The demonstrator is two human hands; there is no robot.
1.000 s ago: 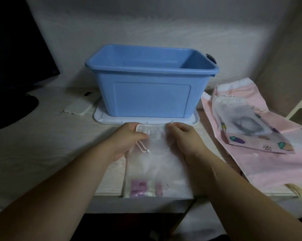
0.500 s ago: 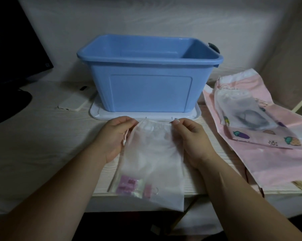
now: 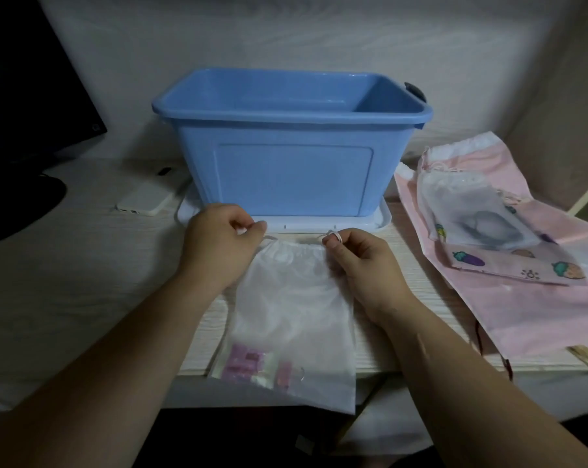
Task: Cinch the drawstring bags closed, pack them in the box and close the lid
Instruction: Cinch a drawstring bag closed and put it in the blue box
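Whereas a moment ago they held the bag's top corners, the left grip and right grip now each pinch a cord end and pull apart, left and right. The mouth of the bag has puckered narrower between them, though it is not yet tight, so cinching looks about half done. The bag lies on the near edge of the desk, its bottom hanging over, just in front of the box. The box stands open on what looks to be its lid. More bags wait at the right, so packing seems not yet begun.
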